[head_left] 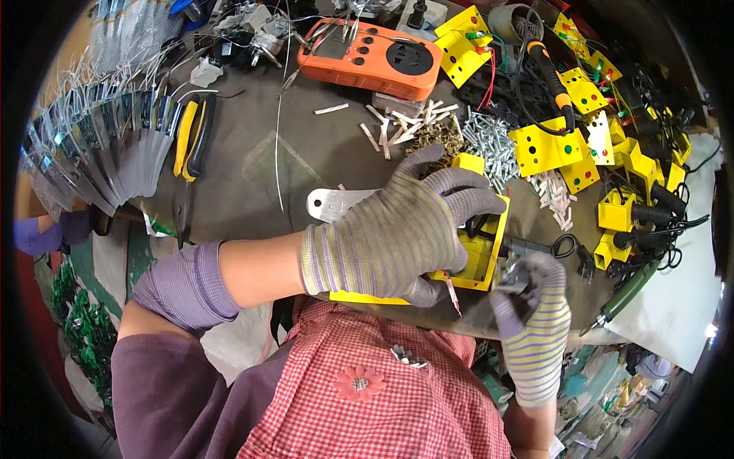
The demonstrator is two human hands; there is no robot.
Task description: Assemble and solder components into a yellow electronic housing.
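My left hand (397,229), in a striped grey glove, lies over a yellow open-topped housing (479,264) with its fingers wrapped round it. Black parts show inside the housing, and a thin white-and-red wire (453,295) hangs out at the near side. A silvery metal strip with a hole (330,203) pokes out beyond the wrist. Just right of the housing, my right hand (539,329), also gloved, has its fingers curled round a small shiny greyish piece (511,277), too blurred to name. A black cord with a plug (584,262) lies beside it.
Piled beyond the hands are silver screws (489,145), brass-coloured screws (437,141) and white sleeves (554,195). An orange multimeter (367,57) stands behind. Yellow-handled pliers (191,141) and fanned strips (115,145) lie left; yellow panels (541,147) and a green-handled screwdriver (631,294) right.
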